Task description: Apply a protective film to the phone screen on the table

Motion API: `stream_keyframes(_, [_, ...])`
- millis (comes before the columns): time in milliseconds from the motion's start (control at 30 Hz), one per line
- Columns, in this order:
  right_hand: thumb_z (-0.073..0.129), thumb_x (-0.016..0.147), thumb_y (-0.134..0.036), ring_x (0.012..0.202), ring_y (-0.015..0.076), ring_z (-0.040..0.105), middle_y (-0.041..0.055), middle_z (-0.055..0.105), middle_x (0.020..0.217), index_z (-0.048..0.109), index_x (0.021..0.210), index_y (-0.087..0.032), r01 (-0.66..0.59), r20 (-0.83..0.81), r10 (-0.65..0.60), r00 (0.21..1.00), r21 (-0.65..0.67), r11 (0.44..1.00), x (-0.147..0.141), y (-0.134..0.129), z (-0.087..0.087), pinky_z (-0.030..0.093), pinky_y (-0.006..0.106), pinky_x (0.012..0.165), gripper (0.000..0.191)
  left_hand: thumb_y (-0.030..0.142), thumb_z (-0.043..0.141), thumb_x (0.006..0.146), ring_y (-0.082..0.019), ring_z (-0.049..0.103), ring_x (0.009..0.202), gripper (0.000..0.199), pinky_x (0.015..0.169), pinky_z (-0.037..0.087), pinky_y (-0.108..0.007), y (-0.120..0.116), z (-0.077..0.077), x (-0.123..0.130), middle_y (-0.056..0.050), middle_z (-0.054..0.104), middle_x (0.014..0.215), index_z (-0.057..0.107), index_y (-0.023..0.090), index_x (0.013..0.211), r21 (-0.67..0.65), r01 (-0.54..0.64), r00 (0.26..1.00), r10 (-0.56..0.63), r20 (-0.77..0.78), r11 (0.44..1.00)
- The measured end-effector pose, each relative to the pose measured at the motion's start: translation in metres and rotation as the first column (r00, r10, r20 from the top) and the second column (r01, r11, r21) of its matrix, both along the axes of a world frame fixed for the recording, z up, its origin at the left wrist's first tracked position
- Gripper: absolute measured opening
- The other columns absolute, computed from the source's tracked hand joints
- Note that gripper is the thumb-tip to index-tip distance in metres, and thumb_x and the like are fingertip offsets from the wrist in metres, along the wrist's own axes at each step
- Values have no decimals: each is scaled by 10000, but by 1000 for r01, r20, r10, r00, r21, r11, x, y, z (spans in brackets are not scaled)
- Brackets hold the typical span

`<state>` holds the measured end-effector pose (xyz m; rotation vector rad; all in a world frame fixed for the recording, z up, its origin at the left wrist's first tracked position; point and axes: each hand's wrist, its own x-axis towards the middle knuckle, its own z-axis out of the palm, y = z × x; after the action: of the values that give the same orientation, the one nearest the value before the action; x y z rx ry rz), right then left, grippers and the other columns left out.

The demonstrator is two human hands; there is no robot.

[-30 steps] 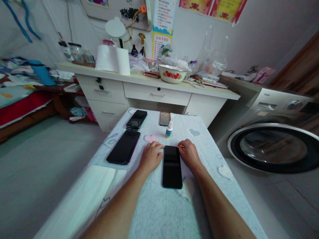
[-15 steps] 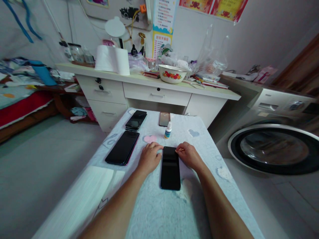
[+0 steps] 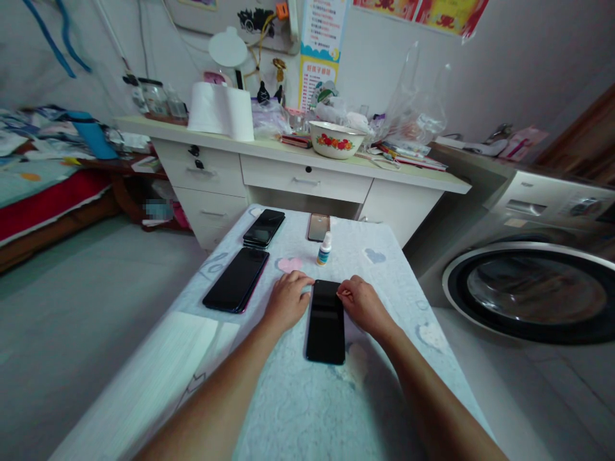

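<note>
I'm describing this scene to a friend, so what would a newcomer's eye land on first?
Probably the black phone at the middle of the cloth-covered table, with the left hand and right hand at its far corners. Next, the big round washer door at right, then the flowered bowl on the desk behind.

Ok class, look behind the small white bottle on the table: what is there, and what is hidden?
Behind the bottle lies a brownish phone or phone case; the bottle's top covers its near right corner.
</note>
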<state>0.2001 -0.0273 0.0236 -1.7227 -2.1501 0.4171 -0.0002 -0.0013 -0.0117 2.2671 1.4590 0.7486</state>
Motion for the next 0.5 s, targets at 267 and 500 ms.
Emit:
stream_keyframes(267, [537, 762, -25, 826, 135, 573, 23, 559, 866, 650, 869, -188, 13, -162, -6, 987, 42, 999, 4, -16, -12, 434, 236, 762, 225, 154, 522, 792, -217, 527, 1047, 312, 941, 411, -359, -3, 2, 3, -51, 598, 1097, 638, 220, 1075, 20, -12, 999, 13, -46, 1000])
stream_keyframes(500, [561, 763, -67, 792, 137, 587, 23, 568, 846, 657, 836, -188, -42, -254, 51, 966, 41, 998, 13, -16, -19, 459, 245, 740, 170, 157, 522, 794, -214, 523, 1037, 316, 931, 414, -356, -3, -3, 4, -52, 592, 1097, 633, 222, 1082, 58, 1, 999, 2, -42, 998])
